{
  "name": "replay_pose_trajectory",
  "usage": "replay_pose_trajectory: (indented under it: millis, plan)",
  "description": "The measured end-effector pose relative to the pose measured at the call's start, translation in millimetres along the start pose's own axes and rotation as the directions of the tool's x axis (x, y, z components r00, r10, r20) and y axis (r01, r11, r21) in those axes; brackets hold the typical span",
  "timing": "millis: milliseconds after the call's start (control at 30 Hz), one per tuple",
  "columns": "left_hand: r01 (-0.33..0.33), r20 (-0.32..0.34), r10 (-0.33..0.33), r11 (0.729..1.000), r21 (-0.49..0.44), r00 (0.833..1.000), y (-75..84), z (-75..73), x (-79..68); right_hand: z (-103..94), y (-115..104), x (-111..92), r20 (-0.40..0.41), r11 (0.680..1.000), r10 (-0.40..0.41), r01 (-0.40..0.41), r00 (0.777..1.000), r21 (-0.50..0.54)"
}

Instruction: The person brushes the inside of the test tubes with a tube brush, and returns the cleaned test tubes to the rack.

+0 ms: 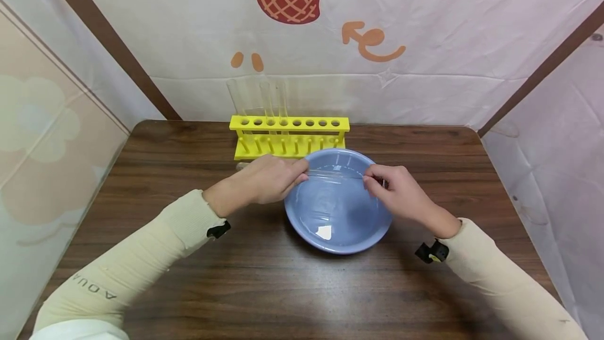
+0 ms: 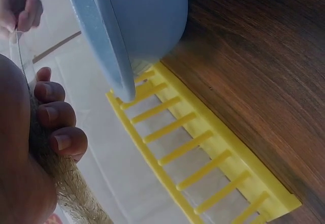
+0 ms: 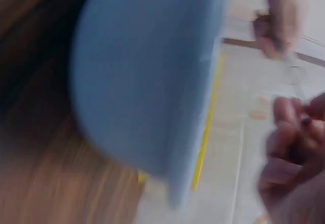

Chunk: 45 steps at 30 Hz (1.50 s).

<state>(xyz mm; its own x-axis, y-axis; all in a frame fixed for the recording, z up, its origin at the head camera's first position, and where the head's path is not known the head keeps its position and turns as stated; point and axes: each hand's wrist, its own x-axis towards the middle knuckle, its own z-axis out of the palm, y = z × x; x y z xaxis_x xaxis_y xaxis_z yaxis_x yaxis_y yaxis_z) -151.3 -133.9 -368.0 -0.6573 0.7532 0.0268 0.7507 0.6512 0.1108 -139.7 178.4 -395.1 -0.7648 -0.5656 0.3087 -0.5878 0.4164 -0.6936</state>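
Observation:
My left hand [image 1: 271,180] grips a clear glass test tube [image 1: 325,173], held sideways over a blue basin [image 1: 337,249]. Inside the tube sits a test tube brush, its tan bristles [image 2: 71,188] showing past the fingers in the left wrist view. A thin wire handle [image 2: 21,56] runs from the tube's mouth toward the other hand. Over the basin's right rim, my right hand [image 1: 396,188] pinches the end of that handle between thumb and fingers. Motion blurs the right wrist view.
Behind the basin stands a yellow test tube rack [image 1: 289,124] with several holes and pegs, and 3 clear tubes [image 1: 266,98] upright at its left part. The brown wooden table [image 1: 264,287] ends at white printed curtains [image 1: 198,41] on the back and sides.

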Motion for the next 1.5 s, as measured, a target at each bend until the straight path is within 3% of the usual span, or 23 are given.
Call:
replay_pose_trajectory:
  millis: [33,133,200,267,467,700,833,1033,1200,1367,1500]
  plan:
    - [-0.002,-0.006,0.002,1.000,0.002,1.000,0.0,0.0,-0.4,-1.3,-2.7,0.6,0.042,0.992,0.075,-0.078,0.996,0.096]
    - [-0.009,-0.016,0.009,1.000,0.004,1.000,-0.1,0.2,-1.1,-5.4,-8.2,2.7,0.173,0.921,0.224,-0.266,0.959,0.285]
    - [-0.013,-0.020,0.013,1.000,0.002,1.000,-0.2,0.4,-1.4,-7.9,-9.3,3.5,0.212,0.893,0.266,-0.323,0.940,0.313]
    - [-0.015,-0.023,0.015,1.000,0.000,1.000,0.1,-0.1,-1.6,-10.2,-9.4,3.3,0.203,0.900,0.272,-0.324,0.941,0.293]
    - [-0.030,-0.045,0.030,1.000,-0.001,0.999,0.5,-0.8,-1.6,-12.7,-4.8,-1.8,0.086,0.976,0.166,-0.177,0.982,0.127]
    - [-0.042,-0.047,0.041,0.999,-0.024,0.998,1.9,-2.1,-3.7,-8.7,2.8,-6.4,-0.007,1.000,0.022,-0.022,1.000,0.019]
    - [-0.042,-0.046,0.041,0.999,-0.029,0.998,2.6,-3.3,-5.3,-8.1,8.4,-7.8,-0.052,0.995,-0.099,0.098,0.994,-0.029]
    - [-0.044,-0.048,0.042,0.999,-0.031,0.998,1.0,-4.5,-6.7,-10.2,16.9,-9.8,-0.092,0.960,-0.256,0.243,0.962,-0.137]
    - [-0.008,-0.021,0.007,0.999,-0.041,1.000,-6.0,-3.8,-10.1,-17.8,22.6,-11.4,-0.111,0.936,-0.312,0.285,0.944,-0.205]
    - [0.043,-0.005,-0.044,0.997,-0.060,0.999,-15.6,-3.0,-16.4,-26.3,29.0,-15.0,-0.114,0.921,-0.330,0.293,0.937,-0.256]
    - [0.047,-0.009,-0.047,0.996,-0.071,0.999,-20.3,-3.0,-19.6,-32.0,33.2,-18.8,-0.119,0.914,-0.340,0.298,0.933,-0.276]
